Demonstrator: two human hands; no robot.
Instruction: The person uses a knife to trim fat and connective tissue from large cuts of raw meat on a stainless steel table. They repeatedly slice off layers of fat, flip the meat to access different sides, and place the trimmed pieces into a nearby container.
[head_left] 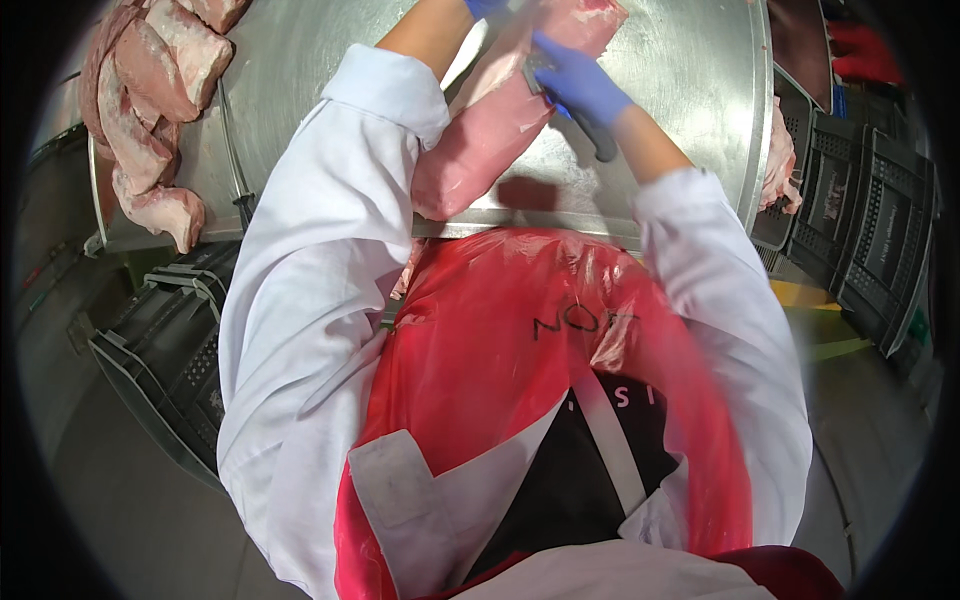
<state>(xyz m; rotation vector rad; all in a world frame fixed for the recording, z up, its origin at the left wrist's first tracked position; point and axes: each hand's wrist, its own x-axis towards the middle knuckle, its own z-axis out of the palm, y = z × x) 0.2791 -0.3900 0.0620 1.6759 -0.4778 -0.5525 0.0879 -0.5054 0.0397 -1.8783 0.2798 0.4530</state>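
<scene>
A long pink slab of raw meat (490,140) lies slantwise on the metal table, its near end close to the front edge. My right hand (580,82), in a blue glove, is closed over the slab's right side. From its grip sticks the dark curved handle (602,138) of what looks like a knife; no blade can be made out. Only a bit of my left hand (484,7) shows, also blue-gloved, at the top edge beside the slab's far part. Its fingers are out of the picture.
Several pale meat pieces (150,100) are heaped at the table's (690,110) left. Beside them lies another knife (232,150) with a dark handle. Black crates stand at the right (835,185) and lower left (165,335). More meat (780,160) shows past the right edge.
</scene>
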